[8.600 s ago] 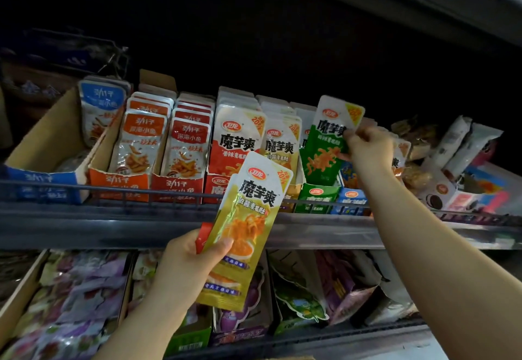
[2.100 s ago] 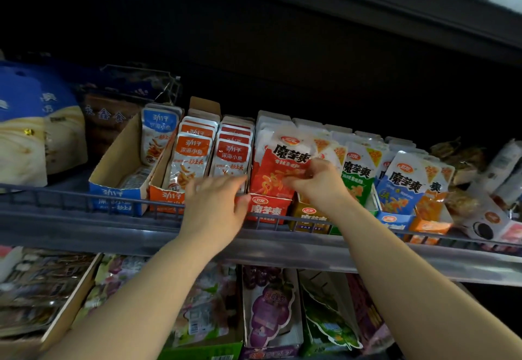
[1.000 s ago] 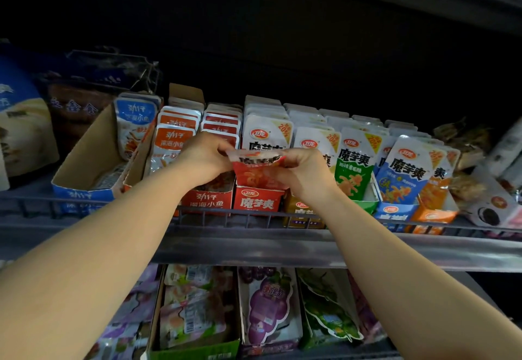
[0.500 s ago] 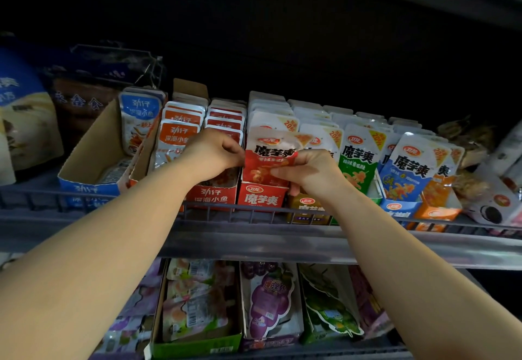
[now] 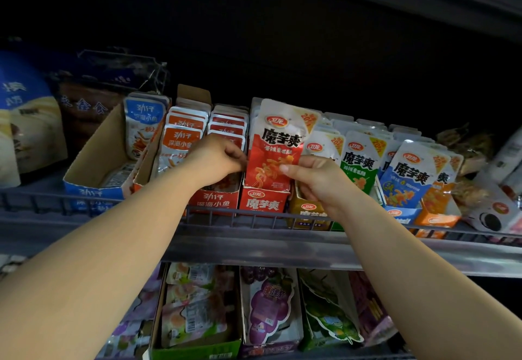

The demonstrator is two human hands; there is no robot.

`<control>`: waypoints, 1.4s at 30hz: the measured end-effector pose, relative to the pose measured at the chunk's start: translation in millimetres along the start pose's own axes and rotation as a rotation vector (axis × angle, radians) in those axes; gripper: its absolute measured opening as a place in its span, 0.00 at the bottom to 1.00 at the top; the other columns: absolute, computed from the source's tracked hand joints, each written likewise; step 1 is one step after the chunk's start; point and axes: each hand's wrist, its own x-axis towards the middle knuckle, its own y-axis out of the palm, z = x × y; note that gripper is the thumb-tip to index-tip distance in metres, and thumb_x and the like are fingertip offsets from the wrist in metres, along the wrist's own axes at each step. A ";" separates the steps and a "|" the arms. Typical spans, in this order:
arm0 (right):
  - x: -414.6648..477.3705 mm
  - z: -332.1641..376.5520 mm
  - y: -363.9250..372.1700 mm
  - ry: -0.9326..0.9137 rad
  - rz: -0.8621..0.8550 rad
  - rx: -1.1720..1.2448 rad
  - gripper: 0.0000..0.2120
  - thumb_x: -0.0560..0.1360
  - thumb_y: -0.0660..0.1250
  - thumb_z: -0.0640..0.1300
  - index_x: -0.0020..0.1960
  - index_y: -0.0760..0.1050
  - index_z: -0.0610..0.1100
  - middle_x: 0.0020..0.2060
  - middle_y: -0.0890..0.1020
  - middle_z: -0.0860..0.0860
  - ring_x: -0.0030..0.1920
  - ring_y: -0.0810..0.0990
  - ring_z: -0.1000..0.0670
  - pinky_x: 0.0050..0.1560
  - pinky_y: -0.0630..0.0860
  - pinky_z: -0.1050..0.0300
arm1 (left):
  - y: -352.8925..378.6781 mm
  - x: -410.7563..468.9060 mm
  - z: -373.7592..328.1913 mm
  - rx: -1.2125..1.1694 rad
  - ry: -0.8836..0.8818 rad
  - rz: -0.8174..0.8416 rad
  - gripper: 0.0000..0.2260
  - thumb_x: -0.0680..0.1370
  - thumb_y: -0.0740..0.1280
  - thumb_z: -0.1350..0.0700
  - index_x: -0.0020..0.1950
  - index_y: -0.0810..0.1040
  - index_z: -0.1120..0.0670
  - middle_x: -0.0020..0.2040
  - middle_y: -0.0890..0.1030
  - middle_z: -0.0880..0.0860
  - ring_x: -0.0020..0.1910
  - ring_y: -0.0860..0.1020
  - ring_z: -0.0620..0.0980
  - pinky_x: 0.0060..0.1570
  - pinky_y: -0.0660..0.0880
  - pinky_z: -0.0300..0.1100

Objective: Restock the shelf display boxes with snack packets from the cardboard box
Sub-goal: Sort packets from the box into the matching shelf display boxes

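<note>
Both hands are on the front red packet, which stands upright in the red display box on the upper shelf. The left hand pinches its left edge with fingers curled closed – the right hand grips the right edge between thumb and forefinger. This looks like the seating step, squaring the packet into its row. Most of the work appears done: the red, yellow, green and blue rows all stand full, as do the orange fish packets. The blue box at far left still looks mostly empty – probably what remains. The cardboard supply box is not in view
</note>
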 end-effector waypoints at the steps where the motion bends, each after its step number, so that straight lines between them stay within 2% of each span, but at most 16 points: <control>1: 2.2 -1.0 -0.9 0.010 -0.006 -0.055 0.10 0.74 0.65 0.35 0.54 0.76 0.32 0.35 0.79 0.48 0.16 0.70 0.61 0.18 0.63 0.73 | 0.0 0.0 0.1 -0.002 -0.002 0.004 0.09 0.74 0.67 0.60 0.53 0.80 0.56 0.56 0.79 0.54 0.56 0.74 0.52 0.51 0.69 0.41; 4: 8.0 -4.6 -1.4 0.019 -0.027 -0.266 0.02 0.71 0.69 0.38 0.41 0.77 0.42 0.36 0.80 0.49 0.20 0.72 0.63 0.22 0.67 0.71 | 0.3 1.1 1.8 -0.008 -0.007 0.019 0.07 0.73 0.68 0.56 0.50 0.80 0.54 0.53 0.80 0.53 0.51 0.76 0.50 0.51 0.71 0.41; 6: 9.1 -7.2 0.5 -0.003 -0.048 -0.304 0.06 0.71 0.70 0.38 0.36 0.75 0.44 0.33 0.79 0.51 0.19 0.71 0.64 0.21 0.66 0.73 | 0.6 1.3 2.6 -0.009 -0.005 0.020 0.05 0.73 0.69 0.55 0.47 0.81 0.53 0.50 0.81 0.52 0.49 0.76 0.50 0.51 0.72 0.42; 9: 5.4 -8.4 5.5 -0.055 -0.068 -0.281 0.02 0.71 0.70 0.41 0.43 0.77 0.45 0.36 0.79 0.54 0.31 0.76 0.62 0.29 0.71 0.72 | 0.1 1.4 2.9 -0.009 0.002 0.014 0.04 0.72 0.69 0.54 0.45 0.81 0.52 0.48 0.81 0.52 0.49 0.77 0.51 0.52 0.73 0.43; 11: 5.3 -8.8 7.3 -0.167 -0.102 -0.358 0.07 0.71 0.70 0.45 0.47 0.75 0.47 0.37 0.77 0.57 0.37 0.76 0.60 0.35 0.74 0.70 | -0.3 1.6 2.6 -0.002 0.006 0.015 0.06 0.73 0.69 0.55 0.47 0.81 0.54 0.49 0.81 0.52 0.51 0.77 0.52 0.54 0.73 0.45; 13: 5.8 -4.9 7.8 -0.298 -0.175 -0.481 0.08 0.71 0.69 0.47 0.46 0.70 0.49 0.38 0.75 0.59 0.40 0.75 0.59 0.42 0.76 0.63 | -0.7 1.9 2.8 0.014 0.007 0.008 0.06 0.73 0.68 0.55 0.47 0.81 0.55 0.50 0.81 0.53 0.52 0.77 0.52 0.54 0.73 0.44; 15: 5.8 1.7 8.5 -0.356 -0.180 -0.541 0.08 0.73 0.68 0.45 0.44 0.68 0.49 0.38 0.74 0.58 0.41 0.76 0.55 0.42 0.76 0.57 | -0.7 2.2 3.0 0.023 -0.006 0.003 0.07 0.73 0.68 0.55 0.49 0.81 0.55 0.52 0.81 0.54 0.52 0.77 0.52 0.52 0.72 0.42; 18: 8.7 5.1 8.0 -0.296 -0.184 -0.477 0.11 0.71 0.70 0.43 0.35 0.69 0.50 0.34 0.75 0.56 0.37 0.77 0.53 0.36 0.75 0.59 | -0.4 2.2 3.0 0.035 -0.014 0.015 0.10 0.73 0.69 0.54 0.52 0.80 0.55 0.55 0.80 0.54 0.54 0.76 0.53 0.55 0.72 0.44; 21: 9.6 2.8 6.2 -0.180 -0.191 -0.333 0.10 0.70 0.72 0.41 0.35 0.70 0.47 0.35 0.77 0.54 0.37 0.77 0.55 0.45 0.79 0.55 | -0.4 1.2 1.8 0.025 -0.015 0.018 0.10 0.73 0.68 0.56 0.54 0.80 0.54 0.57 0.79 0.53 0.56 0.75 0.52 0.57 0.72 0.44; 24: 7.8 0.5 2.2 -0.101 -0.183 -0.261 0.10 0.69 0.72 0.40 0.36 0.71 0.45 0.34 0.78 0.53 0.34 0.77 0.56 0.34 0.76 0.67 | 0.0 0.5 0.4 0.020 -0.012 0.023 0.09 0.74 0.67 0.56 0.52 0.80 0.54 0.56 0.80 0.54 0.55 0.76 0.52 0.57 0.72 0.46; 27: 7.7 -1.7 0.7 -0.043 -0.171 -0.248 0.07 0.70 0.71 0.42 0.37 0.73 0.43 0.33 0.78 0.52 0.31 0.78 0.53 0.29 0.77 0.65 | -0.2 -0.2 -0.1 0.015 -0.001 0.019 0.08 0.73 0.67 0.55 0.51 0.81 0.54 0.53 0.80 0.53 0.54 0.76 0.52 0.57 0.73 0.46; 29: 7.6 -0.7 -1.1 -0.059 -0.177 -0.237 0.09 0.71 0.71 0.42 0.35 0.73 0.44 0.30 0.77 0.51 0.22 0.74 0.60 0.21 0.69 0.69 | 0.5 0.4 1.3 0.005 0.002 0.014 0.08 0.74 0.67 0.55 0.51 0.81 0.54 0.53 0.81 0.54 0.53 0.77 0.52 0.55 0.74 0.46; 30: 8.4 0.0 -3.1 -0.078 -0.183 -0.231 0.10 0.71 0.70 0.42 0.33 0.73 0.44 0.30 0.77 0.52 0.20 0.73 0.62 0.21 0.68 0.71 | 0.6 1.0 2.2 0.001 0.002 0.013 0.08 0.74 0.67 0.55 0.50 0.81 0.54 0.52 0.81 0.53 0.52 0.77 0.52 0.55 0.74 0.46; 33: 8.8 1.2 -8.4 -0.113 -0.191 -0.250 0.11 0.71 0.70 0.43 0.31 0.73 0.45 0.30 0.78 0.53 0.27 0.76 0.59 0.27 0.72 0.70 | 0.4 1.9 3.8 -0.004 -0.001 0.017 0.07 0.73 0.68 0.54 0.49 0.81 0.54 0.52 0.81 0.53 0.52 0.77 0.51 0.55 0.74 0.47; 38: 4.1 -3.1 -9.1 -0.160 -0.205 -0.270 0.10 0.71 0.69 0.42 0.32 0.75 0.44 0.28 0.77 0.54 0.19 0.72 0.65 0.21 0.66 0.74 | -0.5 2.1 3.9 0.004 -0.004 0.023 0.07 0.73 0.67 0.55 0.50 0.81 0.53 0.53 0.80 0.53 0.54 0.76 0.52 0.56 0.73 0.46; 42: 1.6 -4.9 -10.7 -0.185 -0.242 -0.379 0.08 0.71 0.70 0.47 0.35 0.77 0.45 0.27 0.78 0.58 0.23 0.72 0.60 0.23 0.69 0.70 | -0.5 2.1 3.4 0.001 -0.002 0.021 0.07 0.74 0.67 0.56 0.51 0.81 0.54 0.54 0.81 0.53 0.54 0.76 0.51 0.56 0.73 0.46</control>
